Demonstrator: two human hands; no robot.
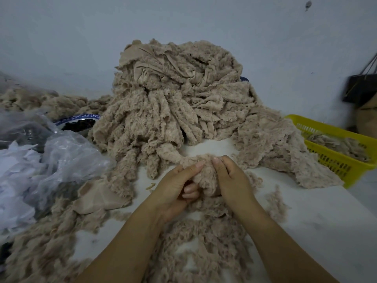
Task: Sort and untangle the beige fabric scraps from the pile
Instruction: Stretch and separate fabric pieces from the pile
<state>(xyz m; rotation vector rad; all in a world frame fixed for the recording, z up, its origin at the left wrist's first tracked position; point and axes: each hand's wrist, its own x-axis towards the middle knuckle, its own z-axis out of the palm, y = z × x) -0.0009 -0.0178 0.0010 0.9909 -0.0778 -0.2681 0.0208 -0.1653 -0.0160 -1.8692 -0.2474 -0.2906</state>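
Two hands meet over the middle of the worktop (pixel 318 217), both clamped on one beige scrap (pixel 204 176). The left hand (pixel 175 190) curls its fingers (pixel 189 194) underneath and presses its thumb on top of the bunched cloth, while the right hand (pixel 230 180) pinches it just beside, the thumbs nearly touching. That close double grip looks meant for teasing a single strip free of its neighbours, since the scrap trails off at eleven o'clock into the big pile (pixel 173 99), which rises at twelve o'clock against the wall. More loose scraps lie at six o'clock under the forearms and at eight o'clock. A yellow basket (pixel 334 164) at three o'clock holds some scraps and is probably where sorted pieces go; it seems to sit at the worktop's right edge. A crumpled plastic bag (pixel 61 156) crowds nine o'clock. Bare worktop shows at four o'clock, the freest room for drawing a strip clear.
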